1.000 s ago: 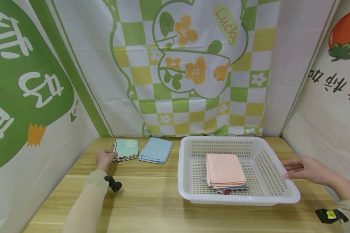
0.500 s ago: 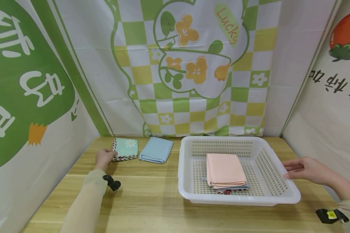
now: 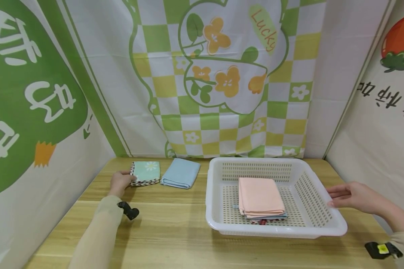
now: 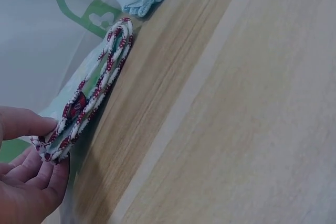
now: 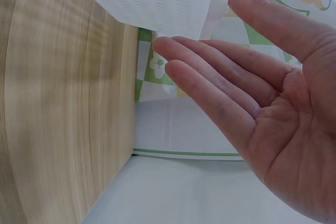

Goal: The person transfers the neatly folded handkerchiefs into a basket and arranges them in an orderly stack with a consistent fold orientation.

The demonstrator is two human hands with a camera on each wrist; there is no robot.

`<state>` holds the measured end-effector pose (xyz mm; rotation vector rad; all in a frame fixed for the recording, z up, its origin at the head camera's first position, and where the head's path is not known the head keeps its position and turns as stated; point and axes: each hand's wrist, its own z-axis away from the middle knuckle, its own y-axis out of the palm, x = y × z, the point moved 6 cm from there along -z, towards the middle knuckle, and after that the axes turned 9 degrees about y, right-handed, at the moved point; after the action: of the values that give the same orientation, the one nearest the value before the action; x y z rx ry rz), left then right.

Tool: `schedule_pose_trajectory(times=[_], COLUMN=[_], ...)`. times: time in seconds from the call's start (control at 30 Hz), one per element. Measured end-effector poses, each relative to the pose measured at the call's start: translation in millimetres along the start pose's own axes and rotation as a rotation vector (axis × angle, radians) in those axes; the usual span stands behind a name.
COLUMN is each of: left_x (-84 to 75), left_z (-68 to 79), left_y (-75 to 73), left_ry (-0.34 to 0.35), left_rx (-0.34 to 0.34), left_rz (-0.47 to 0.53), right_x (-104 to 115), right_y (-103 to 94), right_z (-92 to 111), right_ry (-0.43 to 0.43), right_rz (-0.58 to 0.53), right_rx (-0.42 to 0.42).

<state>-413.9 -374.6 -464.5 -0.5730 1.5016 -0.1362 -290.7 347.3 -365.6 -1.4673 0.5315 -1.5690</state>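
At the table's far left, my left hand pinches the near left corner of a folded mint-green towel. The towel has a white daisy and red-and-white edging. In the left wrist view the thumb lies on top and the other fingers curl beneath. Beside it lies a folded light blue towel. My right hand is at the right rim of a white plastic basket, fingers straight, thumb by the rim. A folded peach towel lies in the basket on top of other folded cloths, mostly hidden.
The wooden table is enclosed by printed cloth at the back and sides. The basket takes up the right part of the table. Black wrist cameras are worn on both arms.
Over the last second the left hand keeps its pinch on the mint-green towel, almost in place. The right hand and basket stay put; the head view shifts slightly.
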Motion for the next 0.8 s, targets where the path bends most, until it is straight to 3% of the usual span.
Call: schedule_pose_trajectory(times=[0.4,0.8], left_x=[-1.1,-4.9], left_z=[-3.8,-8.0], left_y=[2.2,1.9], left_ry=[-0.02,0.001], left_rx=[0.102,0.086], left_rz=[0.057,0.072], right_x=[2.3,0.9], right_y=[0.2,0.8], right_z=[0.7,1.6], right_ry=[-0.002,-0.002], right_rz=[0.025,-0.016], right_rx=[-0.034,-0.02])
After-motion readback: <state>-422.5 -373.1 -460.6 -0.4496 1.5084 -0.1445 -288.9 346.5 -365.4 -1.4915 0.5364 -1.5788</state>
